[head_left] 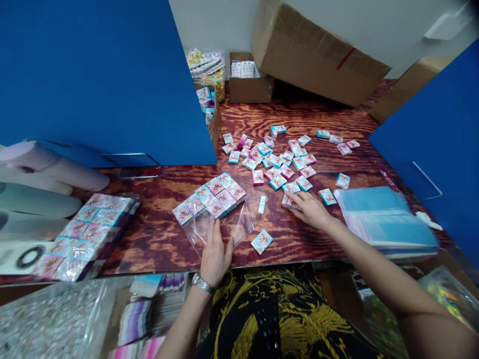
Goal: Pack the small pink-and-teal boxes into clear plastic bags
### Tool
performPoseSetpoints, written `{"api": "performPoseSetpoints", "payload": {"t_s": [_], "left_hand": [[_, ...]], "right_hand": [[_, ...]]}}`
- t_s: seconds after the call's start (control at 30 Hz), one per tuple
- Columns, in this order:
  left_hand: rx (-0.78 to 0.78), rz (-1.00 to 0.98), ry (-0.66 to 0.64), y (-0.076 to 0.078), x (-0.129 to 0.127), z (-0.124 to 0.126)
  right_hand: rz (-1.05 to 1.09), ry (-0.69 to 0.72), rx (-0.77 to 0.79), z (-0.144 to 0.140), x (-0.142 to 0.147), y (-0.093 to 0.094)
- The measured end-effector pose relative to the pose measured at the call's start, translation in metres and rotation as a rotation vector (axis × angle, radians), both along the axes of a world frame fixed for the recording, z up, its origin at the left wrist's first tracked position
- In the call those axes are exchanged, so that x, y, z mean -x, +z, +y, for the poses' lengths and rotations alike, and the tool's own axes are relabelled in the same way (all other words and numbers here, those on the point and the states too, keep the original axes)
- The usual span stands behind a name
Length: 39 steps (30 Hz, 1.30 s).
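While the left hand (215,252) lies flat on the clear plastic bag (219,222) half filled with small pink and turquoise boxes (215,195), the right hand (309,208), fingers spread, touches a loose box (290,201) to its left, nearer this hand

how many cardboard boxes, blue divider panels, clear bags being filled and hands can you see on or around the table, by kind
brown cardboard boxes: 3, the small open one, the big tipped one, one at far right
blue upright divider panels: 2, left and right
clear plastic bag partly filled with small printed packets: 1
hands: 2, left hand on the bag, right hand on loose packets
total: 8
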<state>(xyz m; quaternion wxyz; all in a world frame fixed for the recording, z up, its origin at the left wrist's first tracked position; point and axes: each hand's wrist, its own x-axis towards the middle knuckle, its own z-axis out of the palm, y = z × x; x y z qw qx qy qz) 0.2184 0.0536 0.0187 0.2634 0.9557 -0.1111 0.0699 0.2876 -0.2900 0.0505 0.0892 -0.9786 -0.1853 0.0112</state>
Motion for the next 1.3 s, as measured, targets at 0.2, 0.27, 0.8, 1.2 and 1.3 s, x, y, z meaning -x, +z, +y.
{"api": "performPoseSetpoints", "payload": {"t_s": [0.2,0.27,0.8,1.2,1.3], "left_hand": [[0.0,0.001,-0.004,0.001,0.0,0.0],[0.0,0.002,-0.002,0.002,0.0,0.0],[0.025,0.009,0.022,0.001,0.002,-0.004],[0.027,0.027,0.005,0.005,0.003,0.0],[0.034,0.035,0.004,0.005,0.003,0.0]], "right_hand": [[0.029,0.0,-0.065,-0.011,0.003,-0.006],[0.003,0.017,-0.113,-0.012,0.005,0.0],[0.268,0.477,0.058,0.03,-0.013,0.049],[0.174,0.589,0.187,0.06,-0.02,0.029],[0.183,0.308,0.236,0.063,0.013,0.025]]}}
